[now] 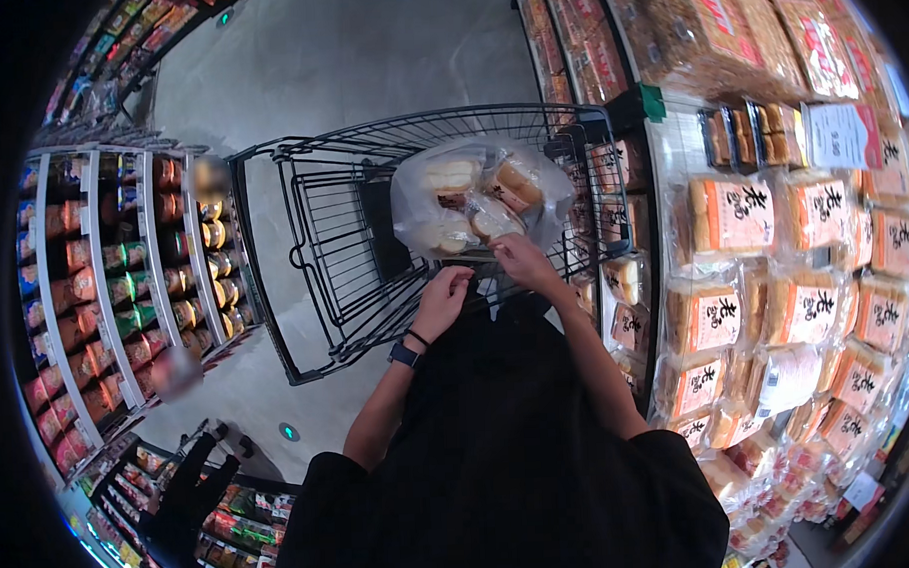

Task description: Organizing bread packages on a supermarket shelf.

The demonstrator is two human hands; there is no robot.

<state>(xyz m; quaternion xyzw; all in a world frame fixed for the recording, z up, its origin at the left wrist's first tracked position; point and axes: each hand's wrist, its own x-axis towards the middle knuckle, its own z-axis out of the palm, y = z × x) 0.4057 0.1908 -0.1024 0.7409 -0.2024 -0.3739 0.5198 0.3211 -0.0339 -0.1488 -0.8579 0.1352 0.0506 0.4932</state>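
Note:
A translucent plastic bag (413, 188) sits in the dark wire shopping cart (303, 252), at its right part. Several wrapped bread packs (513, 186) show inside the bag. At the near edge of the bag, my right hand (525, 263) has its fingers closed on the plastic beside a bread pack. My left hand (444, 296), with a dark watch and band on its wrist, hovers by the cart's near rim just below the bag. Its fingers are bent with the thumb close to them; whether anything thin is between them cannot be made out.
On the right, a display shelf (653, 277) bears many wrapped bread loaves (734, 214) and a price card (832, 137). Shelves of packaged food (86, 282) line the left. A person in dark clothing (181, 511) stands at the lower left. Grey floor (341, 55) runs beyond the cart.

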